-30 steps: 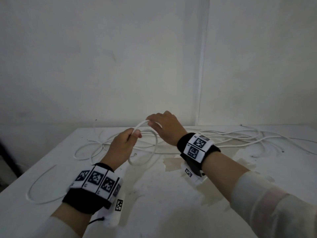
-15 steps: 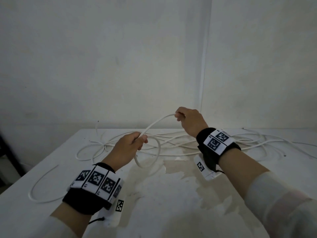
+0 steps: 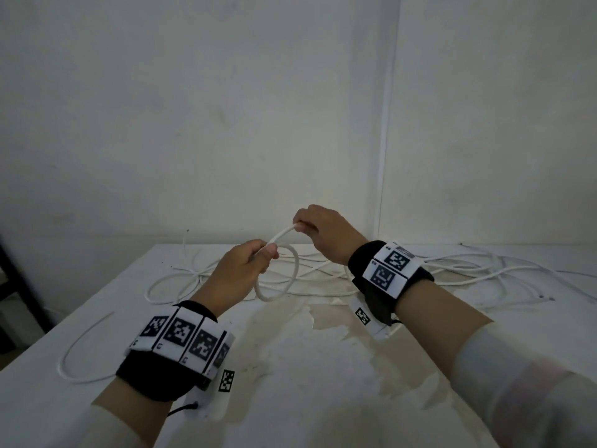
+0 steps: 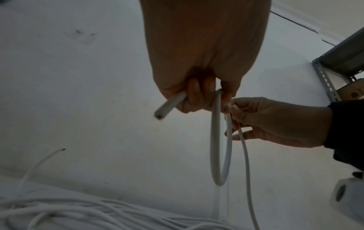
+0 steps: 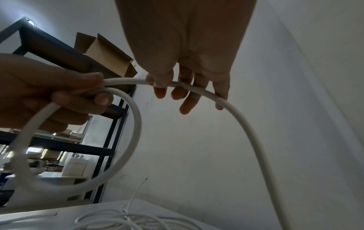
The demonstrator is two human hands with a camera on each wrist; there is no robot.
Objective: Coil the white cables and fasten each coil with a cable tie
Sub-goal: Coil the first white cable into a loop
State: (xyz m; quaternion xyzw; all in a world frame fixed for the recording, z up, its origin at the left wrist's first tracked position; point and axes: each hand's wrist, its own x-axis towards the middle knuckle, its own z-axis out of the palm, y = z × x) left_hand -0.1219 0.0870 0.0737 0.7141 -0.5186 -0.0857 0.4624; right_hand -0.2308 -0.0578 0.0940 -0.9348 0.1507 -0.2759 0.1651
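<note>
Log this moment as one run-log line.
stage: coiling, first loop formed | left hand: grips loop and cable end | right hand: pinches white cable, feeding next turn | loose cables on table | tie: unseen

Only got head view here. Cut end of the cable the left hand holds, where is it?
Observer: Left wrist view shows the cut end sticking out of the left hand, past the curled fingers.
Operator: Right hand's grip?
Observer: In the right wrist view the right hand has its thumb pressing the white cable onto the fingers.
Operator: Anything off to the left?
Observer: A dark metal shelf with an open cardboard box on it.
</note>
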